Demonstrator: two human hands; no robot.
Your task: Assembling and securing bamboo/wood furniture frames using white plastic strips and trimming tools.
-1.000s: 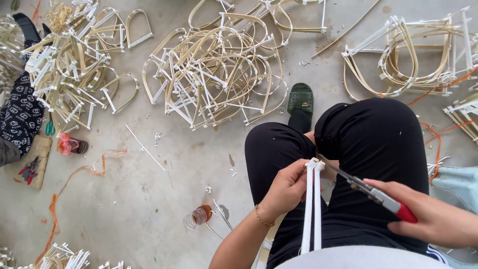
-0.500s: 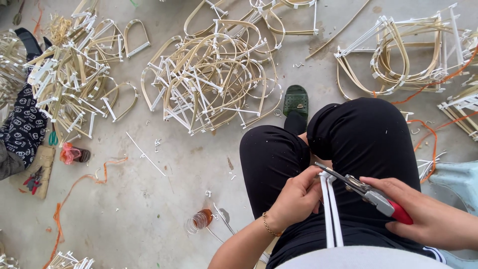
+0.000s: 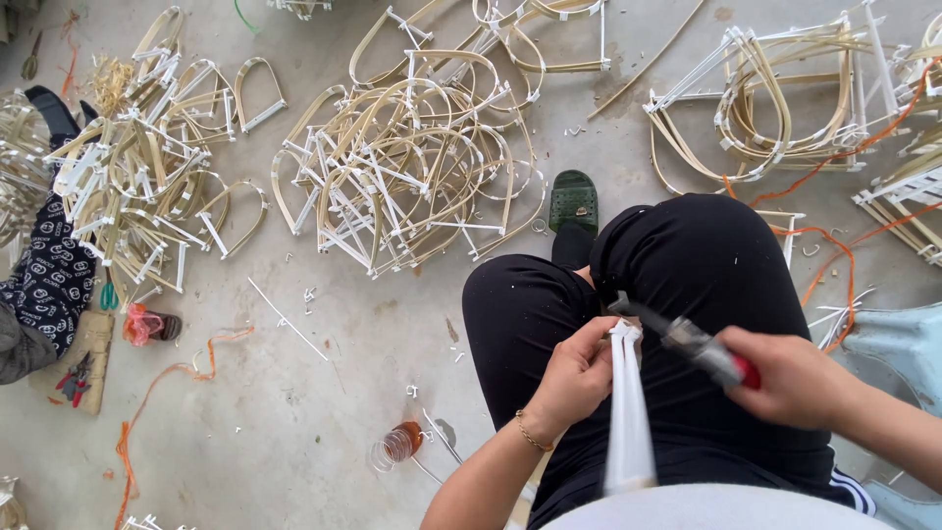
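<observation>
**Two hands, one white frame end**

Two hands work over the lap. The left hand (image 3: 579, 378) pinches the top of a white strip (image 3: 628, 412), fingers pressed together around it; the strip runs down toward the body, its lower end blurred. The right hand (image 3: 790, 378) is wrapped tightly around the red-handled pliers (image 3: 687, 339), whose tip meets the strip's upper end just above the left thumb. Whether the tip bites the strip or only touches it, I cannot tell.

Judging from the floor, much is already made: a large heap of bent cane frames (image 3: 412, 157) lies ahead, another pile (image 3: 147, 186) to the left, more frames (image 3: 775, 108) to the right. The piece in hand looks unfinished, with only its end being worked.

No container holding parts shows; a small spool (image 3: 397, 444) lies on the concrete near the left forearm, a green sandal (image 3: 573, 201) beyond the knee.
</observation>
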